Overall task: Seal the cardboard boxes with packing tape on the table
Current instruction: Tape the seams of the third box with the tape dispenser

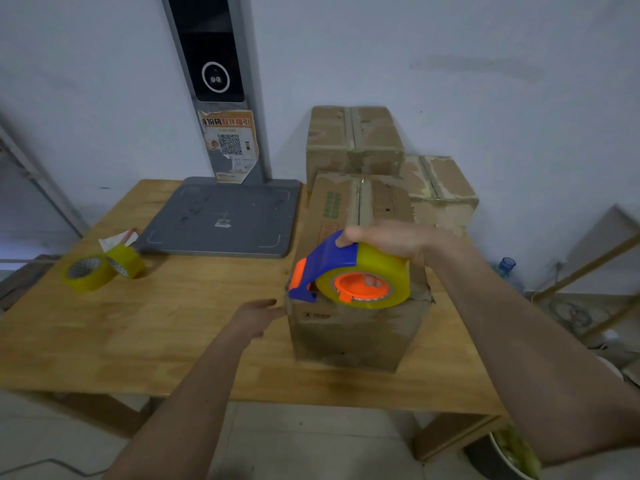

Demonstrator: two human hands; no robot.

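Wooden surface point(173, 334) carries the near box point(353, 327); right hand point(388, 240) grips the tape dispenser point(349, 271), left hand point(258, 315) released beside it, so the unbraced box may slide.

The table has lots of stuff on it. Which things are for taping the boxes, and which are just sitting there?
For the job:
- tape dispenser, gripped by the right hand
- front box, touched by the left hand
- two boxes behind

Just lying about:
- two spare tape rolls
- grey scale
- paper scrap

Yellow tape dispenser point(349, 275) atop brown cardboard box point(356, 327) on table point(156, 334).
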